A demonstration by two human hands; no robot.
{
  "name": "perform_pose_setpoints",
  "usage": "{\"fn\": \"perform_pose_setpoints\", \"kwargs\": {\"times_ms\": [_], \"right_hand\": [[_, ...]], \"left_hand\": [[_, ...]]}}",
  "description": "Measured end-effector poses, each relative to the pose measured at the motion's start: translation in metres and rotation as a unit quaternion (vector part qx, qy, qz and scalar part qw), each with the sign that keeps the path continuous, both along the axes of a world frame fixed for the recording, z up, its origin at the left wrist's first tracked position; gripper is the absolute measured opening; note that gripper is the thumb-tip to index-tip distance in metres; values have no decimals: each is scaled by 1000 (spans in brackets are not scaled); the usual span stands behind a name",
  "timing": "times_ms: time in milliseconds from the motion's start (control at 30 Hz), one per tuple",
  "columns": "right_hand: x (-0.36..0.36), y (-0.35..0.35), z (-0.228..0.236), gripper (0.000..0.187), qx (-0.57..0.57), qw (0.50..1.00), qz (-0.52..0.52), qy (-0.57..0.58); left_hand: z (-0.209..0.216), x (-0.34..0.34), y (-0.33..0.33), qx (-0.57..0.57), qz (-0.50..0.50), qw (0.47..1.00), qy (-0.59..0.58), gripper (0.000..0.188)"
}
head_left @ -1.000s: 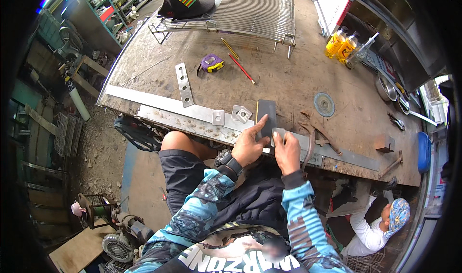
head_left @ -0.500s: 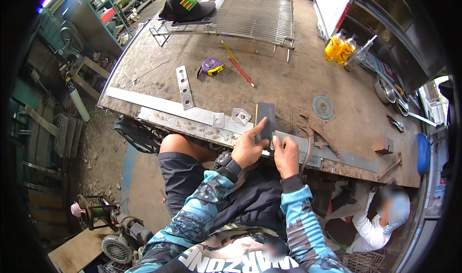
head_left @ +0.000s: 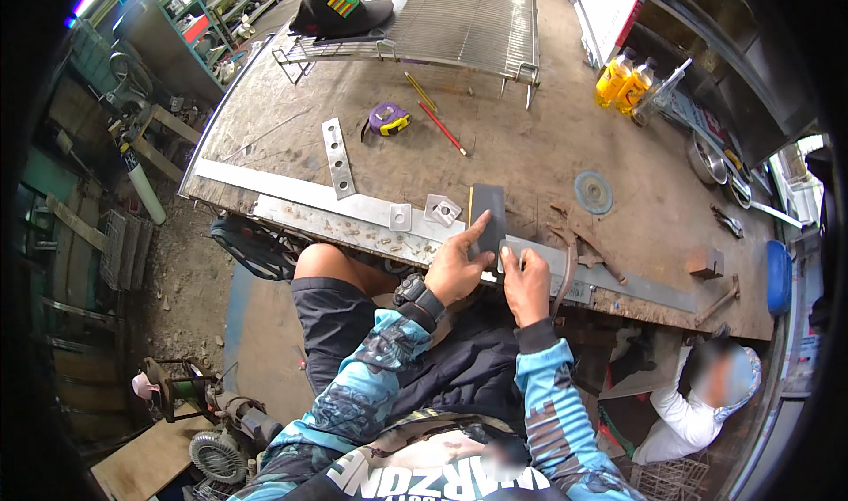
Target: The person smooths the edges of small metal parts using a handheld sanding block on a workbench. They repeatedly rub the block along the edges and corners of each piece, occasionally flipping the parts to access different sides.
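My left hand (head_left: 455, 267) presses on a dark rectangular block (head_left: 488, 202) with a yellow edge, its index finger stretched over the top and its thumb near the lower end. The block lies across a long flat metal bar (head_left: 291, 186) at the table's near edge. Right beside it, my right hand (head_left: 527, 284) is closed in a pinch against the block's right side; whatever sits between the fingers is mostly hidden. Two small square metal plates with holes, one flat (head_left: 400, 217) and one group of pieces (head_left: 442, 209), rest left of my hands.
A rusty clamp (head_left: 568, 276) grips the near edge. Beyond lie a perforated strip (head_left: 336, 158), tape measure (head_left: 389, 119), red pencil (head_left: 443, 129), grinding disc (head_left: 593, 192) and hammer (head_left: 717, 302). A wire rack (head_left: 459, 37) holds a cap (head_left: 340, 13). Another person (head_left: 685, 417) sits low at right.
My hands stay almost in place at the block. The person at the lower right has shifted slightly to the right.
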State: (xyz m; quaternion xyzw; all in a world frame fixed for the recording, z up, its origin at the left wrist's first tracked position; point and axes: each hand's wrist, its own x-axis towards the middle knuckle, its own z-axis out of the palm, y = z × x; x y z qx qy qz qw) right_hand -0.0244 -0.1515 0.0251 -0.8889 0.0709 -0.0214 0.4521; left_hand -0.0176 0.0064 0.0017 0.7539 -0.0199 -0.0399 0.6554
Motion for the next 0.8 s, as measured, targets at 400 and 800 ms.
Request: {"fn": "perform_pose_setpoints", "kwargs": {"times_ms": [400, 800], "right_hand": [[17, 3, -8, 49, -13, 1000, 14, -25], [56, 7, -17, 44, -36, 996, 12, -76]], "left_hand": [[8, -1, 2, -27, -19, 999, 44, 74], [11, -1, 0, -11, -23, 999, 37, 73]]}}
